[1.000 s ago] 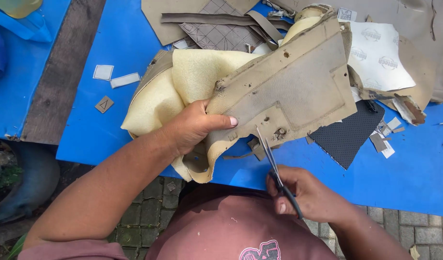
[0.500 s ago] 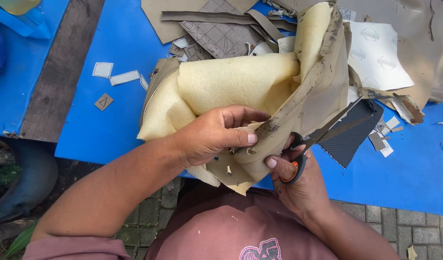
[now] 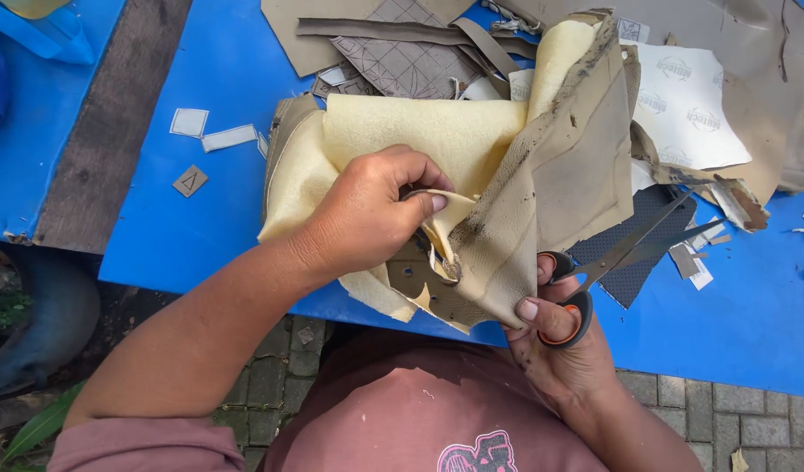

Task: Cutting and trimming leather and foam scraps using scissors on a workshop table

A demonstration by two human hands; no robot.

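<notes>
Foam-backed tan leather piece (image 3: 507,201), folded and lifted over the blue table (image 3: 201,105). Pinched at its folded lower edge by left hand (image 3: 371,214), fingers curled tight. Propped from beneath by right hand (image 3: 559,350), closed around orange-handled scissors (image 3: 612,262), blades parted, pointing right. Scraps (image 3: 214,135) well apart, far left.

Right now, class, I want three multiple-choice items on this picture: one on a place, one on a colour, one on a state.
1. Where is the scissors?
A. in the right hand
B. on the paving
C. under the foam

2. What colour is the table cover?
A. red
B. blue
C. white

3. What does the left hand do with the foam-backed beige piece?
A. hovers above
B. pinches it
C. lies flat beside

A: fingers sit in the orange loops. B: blue sheet shows all around. B: fingertips grip a fold.
</notes>
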